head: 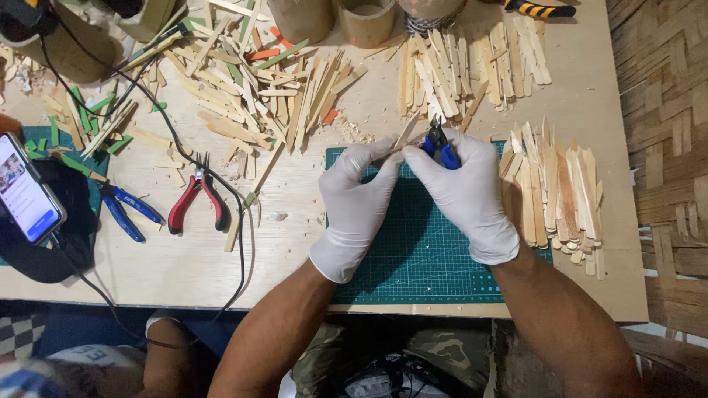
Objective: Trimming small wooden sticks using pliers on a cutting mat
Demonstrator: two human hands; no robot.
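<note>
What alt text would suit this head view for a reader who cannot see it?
Two white-gloved hands work over a green cutting mat: the left hand holds a thin wooden stick, the right hand grips blue-handled cutters at it. Piles of wooden sticks and red-handled pliers lie around on the table.

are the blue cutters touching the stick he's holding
Touching: the head view shows the blue cutters in the right hand meeting the stick held by the left hand.

Both hands in thin matt white rubber gloves; right hand (461, 188) grips cutters (440, 145), blue glossy plastic handles, dark metal tips. Left hand (359, 193) pinches raw wood stick (406, 133). Matt green cutting mat (417, 254) at 6 o'clock; pale smooth wood tabletop (184, 265).
</note>
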